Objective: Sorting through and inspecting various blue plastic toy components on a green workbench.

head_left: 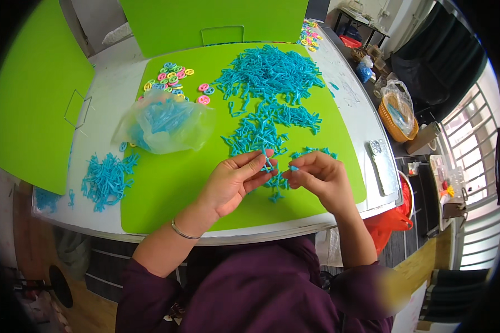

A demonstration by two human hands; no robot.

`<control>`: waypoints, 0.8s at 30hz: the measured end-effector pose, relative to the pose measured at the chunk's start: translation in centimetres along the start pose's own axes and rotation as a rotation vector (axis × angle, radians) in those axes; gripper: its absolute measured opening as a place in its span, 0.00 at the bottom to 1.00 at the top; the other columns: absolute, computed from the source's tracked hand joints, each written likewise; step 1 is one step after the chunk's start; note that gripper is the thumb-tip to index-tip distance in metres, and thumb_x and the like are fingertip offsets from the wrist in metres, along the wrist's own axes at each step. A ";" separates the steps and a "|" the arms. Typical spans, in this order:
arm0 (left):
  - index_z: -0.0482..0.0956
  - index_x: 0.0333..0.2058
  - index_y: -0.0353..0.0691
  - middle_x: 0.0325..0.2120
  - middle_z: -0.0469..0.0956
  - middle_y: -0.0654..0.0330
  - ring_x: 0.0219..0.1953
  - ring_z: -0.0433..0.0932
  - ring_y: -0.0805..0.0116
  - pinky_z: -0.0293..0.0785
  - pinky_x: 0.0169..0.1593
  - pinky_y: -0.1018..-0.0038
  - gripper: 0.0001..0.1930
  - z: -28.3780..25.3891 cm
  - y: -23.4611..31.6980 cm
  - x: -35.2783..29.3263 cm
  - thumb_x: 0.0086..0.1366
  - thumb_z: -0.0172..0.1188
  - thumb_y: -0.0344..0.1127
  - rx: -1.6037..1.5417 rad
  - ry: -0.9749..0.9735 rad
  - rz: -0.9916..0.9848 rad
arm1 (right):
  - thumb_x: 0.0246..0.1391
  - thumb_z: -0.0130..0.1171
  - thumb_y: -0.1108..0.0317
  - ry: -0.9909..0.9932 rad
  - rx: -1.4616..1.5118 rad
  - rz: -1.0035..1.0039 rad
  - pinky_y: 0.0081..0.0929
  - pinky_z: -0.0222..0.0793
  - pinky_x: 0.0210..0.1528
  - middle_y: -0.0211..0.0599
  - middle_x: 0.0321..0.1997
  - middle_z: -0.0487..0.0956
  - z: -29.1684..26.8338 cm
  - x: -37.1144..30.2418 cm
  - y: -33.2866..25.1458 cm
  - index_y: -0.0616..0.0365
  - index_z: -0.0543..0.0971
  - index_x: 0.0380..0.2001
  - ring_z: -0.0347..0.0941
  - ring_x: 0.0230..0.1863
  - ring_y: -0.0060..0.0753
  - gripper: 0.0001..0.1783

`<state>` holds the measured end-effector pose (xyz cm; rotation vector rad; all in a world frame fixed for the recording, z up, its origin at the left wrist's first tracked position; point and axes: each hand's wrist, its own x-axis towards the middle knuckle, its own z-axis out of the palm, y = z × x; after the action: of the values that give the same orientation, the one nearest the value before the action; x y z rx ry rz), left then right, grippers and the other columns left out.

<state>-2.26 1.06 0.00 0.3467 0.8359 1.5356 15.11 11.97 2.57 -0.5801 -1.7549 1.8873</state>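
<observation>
My left hand point(230, 180), with a thin bracelet at its wrist, pinches a small blue plastic piece point(267, 164) between thumb and fingers. Just to the right, my right hand point(323, 178) holds another small blue piece point(294, 168) between thumb and forefinger, most of it hidden. Both hands hover over the near part of a green mat point(205, 208). Loose blue plastic pieces point(255, 136) lie right beyond my fingers, and a few more point(276, 196) lie between the hands. A large heap of the same blue pieces point(269, 69) fills the mat's far side.
Left of the hands sits a clear plastic bag point(175, 125) with blue pieces inside. Behind it are colourful round plastic discs point(172, 75). Another blue pile point(108, 180) lies near the left edge. A phone point(382, 166) rests at the right edge. Green boards point(33, 105) stand around the table.
</observation>
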 end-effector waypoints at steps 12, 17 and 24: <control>0.77 0.43 0.41 0.39 0.78 0.63 0.41 0.76 0.73 0.74 0.46 0.76 0.11 0.2 -0.7 -0.1 0.64 0.52 0.34 0.145 -0.065 0.096 | 0.51 0.57 0.75 -0.036 0.414 0.194 0.20 0.73 0.37 0.39 0.37 0.79 1.2 1.3 1.5 0.67 0.76 0.36 0.76 0.34 0.26 0.08; 0.77 0.40 0.32 0.34 0.78 0.59 0.35 0.77 0.74 0.76 0.42 0.77 0.11 -0.1 -1.5 0.3 0.62 0.55 0.31 0.282 -0.006 0.272 | 0.52 0.56 0.76 0.007 0.347 0.165 0.21 0.74 0.38 0.40 0.37 0.79 1.6 1.0 1.7 0.67 0.76 0.35 0.76 0.35 0.27 0.07; 0.78 0.35 0.27 0.27 0.80 0.57 0.29 0.78 0.75 0.75 0.34 0.81 0.09 0.5 -1.9 0.1 0.59 0.59 0.28 0.517 0.117 0.525 | 0.52 0.55 0.76 0.030 0.600 0.176 0.22 0.74 0.37 0.39 0.33 0.79 2.1 0.8 3.2 0.65 0.77 0.34 0.76 0.32 0.27 0.06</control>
<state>-0.58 1.21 -0.99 0.9175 1.3085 1.8136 12.98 10.63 -0.39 -0.5333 -1.0524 2.3629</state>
